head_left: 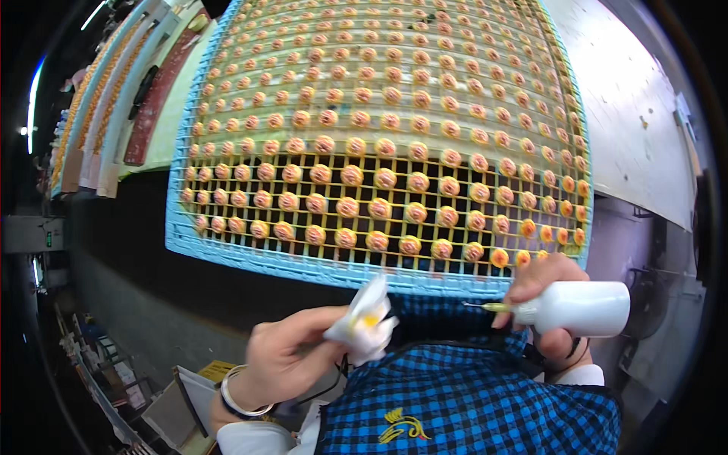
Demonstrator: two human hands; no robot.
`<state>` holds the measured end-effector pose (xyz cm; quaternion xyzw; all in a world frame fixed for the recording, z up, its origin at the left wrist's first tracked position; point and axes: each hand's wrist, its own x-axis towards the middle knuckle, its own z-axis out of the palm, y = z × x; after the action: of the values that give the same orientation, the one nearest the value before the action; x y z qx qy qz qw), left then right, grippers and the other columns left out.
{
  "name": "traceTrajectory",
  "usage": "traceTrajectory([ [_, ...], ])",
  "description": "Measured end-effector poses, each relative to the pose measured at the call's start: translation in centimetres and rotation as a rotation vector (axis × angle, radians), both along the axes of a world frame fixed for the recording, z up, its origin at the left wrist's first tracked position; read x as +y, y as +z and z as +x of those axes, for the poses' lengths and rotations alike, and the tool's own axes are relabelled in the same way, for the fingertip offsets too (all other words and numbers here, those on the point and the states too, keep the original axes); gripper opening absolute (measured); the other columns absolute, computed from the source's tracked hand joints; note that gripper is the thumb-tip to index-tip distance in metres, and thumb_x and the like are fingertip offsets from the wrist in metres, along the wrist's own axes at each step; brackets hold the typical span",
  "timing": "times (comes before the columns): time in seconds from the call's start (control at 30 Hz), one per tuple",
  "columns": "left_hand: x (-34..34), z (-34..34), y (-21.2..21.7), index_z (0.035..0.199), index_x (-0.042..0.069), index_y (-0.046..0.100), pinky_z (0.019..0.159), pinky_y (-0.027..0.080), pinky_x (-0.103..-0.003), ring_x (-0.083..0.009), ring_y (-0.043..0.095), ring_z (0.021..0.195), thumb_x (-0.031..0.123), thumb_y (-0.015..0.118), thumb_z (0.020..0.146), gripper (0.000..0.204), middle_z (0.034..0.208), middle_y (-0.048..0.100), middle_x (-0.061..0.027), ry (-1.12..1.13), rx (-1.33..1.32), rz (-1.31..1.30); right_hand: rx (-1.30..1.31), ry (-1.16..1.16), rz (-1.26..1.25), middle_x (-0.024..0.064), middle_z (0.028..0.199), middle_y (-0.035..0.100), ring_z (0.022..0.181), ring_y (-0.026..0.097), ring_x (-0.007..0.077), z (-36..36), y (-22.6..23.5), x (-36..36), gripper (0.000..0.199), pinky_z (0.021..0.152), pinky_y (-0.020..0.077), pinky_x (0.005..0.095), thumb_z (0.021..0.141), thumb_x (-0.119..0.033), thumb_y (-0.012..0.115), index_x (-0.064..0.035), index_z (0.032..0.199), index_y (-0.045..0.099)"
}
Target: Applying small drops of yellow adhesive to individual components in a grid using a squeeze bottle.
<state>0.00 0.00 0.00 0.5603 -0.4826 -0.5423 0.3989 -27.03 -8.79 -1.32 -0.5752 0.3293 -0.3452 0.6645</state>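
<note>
My left hand [284, 353] pinches a crumpled white tissue [369, 330] with a yellow stain, held just off the near edge of the rack. My right hand [552, 274] is wrapped around a white squeeze bottle [591, 307] lying sideways, its thin needle tip [489, 306] pointing left. Ahead of both hands is a large yellow grid rack with a light blue frame [303, 267]. Rows of small round pinkish-orange pieces [377, 241] sit on the grid. A few at the near right corner [500, 258] look deeper orange and glossier than the others.
The rack's far part lies over a pale table, and its near part juts out past it. A white tabletop [614, 98] stands at the right. Long trays [106, 98] with orange rows are at the far left. Boxes [171, 413] stand low at the left.
</note>
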Motion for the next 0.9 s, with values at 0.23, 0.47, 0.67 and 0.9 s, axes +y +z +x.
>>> traceTrajectory([
  [0.23, -1.9, -5.3, -1.9, 0.115, -0.003, 0.054, 0.075, 0.049, -0.022, -0.0100, 0.062, 0.086, 0.005, 0.055, 0.087, 0.029, 0.096, 0.066, -0.0092, -0.332, 0.100, 0.165, 0.007, 0.111, -0.393, 0.0074, 0.075, 0.062, 0.057, 0.061, 0.0196, -1.2, -1.0, -0.1, 0.037, 0.050, 0.0481, 0.0260, 0.072, -0.033, 0.070, -0.0026, 0.091, 0.062],
  [0.47, -2.1, -6.8, -2.7, 0.092, -0.003, 0.061, 0.064, 0.050, -0.023, -0.0112, 0.063, 0.075, -0.005, 0.062, 0.074, 0.019, 0.083, 0.066, -0.0100, -0.196, 0.082, -0.077, -0.003, 0.171, -0.519, 0.0060, 0.075, 0.060, 0.060, 0.061, 0.0206, -1.0, -1.5, -0.1, 0.034, 0.049, 0.0485, 0.0276, 0.073, -0.031, 0.070, -0.0063, 0.093, 0.059],
  [0.67, -0.7, -2.7, -4.2, 0.095, -0.001, 0.060, 0.056, 0.050, -0.029, -0.0165, 0.060, 0.065, 0.004, 0.063, 0.067, 0.029, 0.080, 0.061, -0.0125, 0.009, -0.105, -0.498, -0.164, 0.151, -0.396, 0.0070, 0.080, 0.062, 0.064, 0.062, 0.0221, -3.4, -1.6, -2.0, 0.036, 0.054, 0.0498, 0.0284, 0.075, -0.032, 0.069, -0.0040, 0.095, 0.059],
  [0.9, -6.7, 19.7, 1.9, 0.118, -0.002, 0.046, 0.066, 0.040, -0.023, -0.0101, 0.050, 0.072, 0.021, 0.049, 0.091, 0.036, 0.092, 0.056, -0.0041, 0.727, -0.813, -0.392, -0.010, -0.644, -0.191, 0.0063, 0.075, 0.059, 0.066, 0.058, 0.0067, -10.8, -2.9, -3.1, 0.059, 0.057, 0.0424, 0.0155, 0.076, -0.051, 0.063, 0.0016, 0.100, 0.049],
])
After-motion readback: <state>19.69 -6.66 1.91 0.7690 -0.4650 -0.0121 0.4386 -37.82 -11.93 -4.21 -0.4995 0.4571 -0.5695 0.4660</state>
